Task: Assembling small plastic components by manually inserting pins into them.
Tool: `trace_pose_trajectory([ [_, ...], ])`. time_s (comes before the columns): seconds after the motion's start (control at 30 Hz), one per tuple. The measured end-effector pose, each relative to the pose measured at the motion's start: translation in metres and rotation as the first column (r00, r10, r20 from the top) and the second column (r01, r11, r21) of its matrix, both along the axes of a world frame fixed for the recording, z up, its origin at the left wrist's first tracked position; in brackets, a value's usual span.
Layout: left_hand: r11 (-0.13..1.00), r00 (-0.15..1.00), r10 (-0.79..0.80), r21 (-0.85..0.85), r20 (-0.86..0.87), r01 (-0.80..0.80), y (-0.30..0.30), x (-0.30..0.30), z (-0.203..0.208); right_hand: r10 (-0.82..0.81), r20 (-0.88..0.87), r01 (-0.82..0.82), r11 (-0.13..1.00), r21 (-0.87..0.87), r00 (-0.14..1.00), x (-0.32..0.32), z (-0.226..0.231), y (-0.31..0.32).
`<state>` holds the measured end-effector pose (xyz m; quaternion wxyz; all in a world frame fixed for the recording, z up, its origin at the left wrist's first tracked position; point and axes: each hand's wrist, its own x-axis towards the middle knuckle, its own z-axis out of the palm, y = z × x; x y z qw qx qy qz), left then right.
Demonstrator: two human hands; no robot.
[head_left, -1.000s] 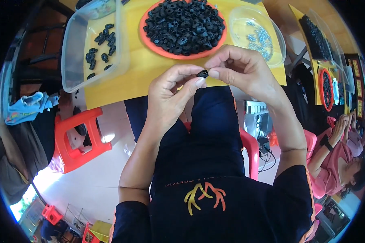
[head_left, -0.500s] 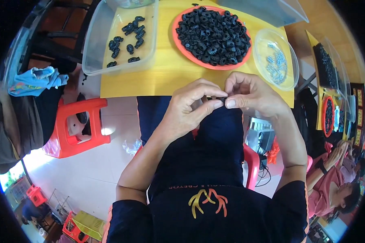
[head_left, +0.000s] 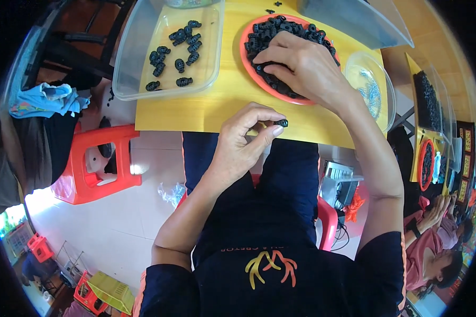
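Observation:
My left hand (head_left: 246, 134) is closed in a pinch above the table's front edge, with a small black plastic cord lock part (head_left: 282, 123) between thumb and forefinger. Its open end shows beside the fingertips. My right hand (head_left: 296, 61) reaches over the red plate (head_left: 244, 53), its thumb and fingers curled down into a heap of loose black cord lock parts (head_left: 322, 38). Whatever those fingertips grip blends into the heap. To the left, several black cord locks (head_left: 180, 65) lie scattered in a clear plastic box (head_left: 217, 63).
A clear round dish (head_left: 390, 100) of tiny shiny metal springs (head_left: 372, 95) sits right of the plate. Behind it is a clear bin (head_left: 354, 21). The yellow tabletop (head_left: 169, 119) ends near my lap. A red stool (head_left: 98, 164) stands left; another person (head_left: 433, 248) sits right.
My right hand has left the pinch beside my left hand and moved up into the plate. My left hand still holds the small black part. The view has shifted slightly.

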<state>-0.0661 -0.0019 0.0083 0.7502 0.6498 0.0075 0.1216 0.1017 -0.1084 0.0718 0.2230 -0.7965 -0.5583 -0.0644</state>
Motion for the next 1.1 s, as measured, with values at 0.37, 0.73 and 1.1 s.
trace_pose_trajectory([
  [0.37,0.993,0.995,-0.041,-0.112,-0.090,0.030,0.004,-0.003,0.004,-0.108,-0.481,0.127,0.992,0.006,0.870,0.003,0.003,-0.003],
  [0.73,0.976,0.997,-0.052,-0.214,-0.060,0.038,-0.001,0.004,0.023,0.172,-0.966,0.320,0.920,0.227,0.193,-0.036,0.014,-0.054],
  [1.1,0.976,0.998,-0.051,-0.212,-0.023,0.045,-0.023,0.008,0.035,0.302,-0.951,0.419,0.856,0.304,0.073,-0.065,0.014,-0.087],
])
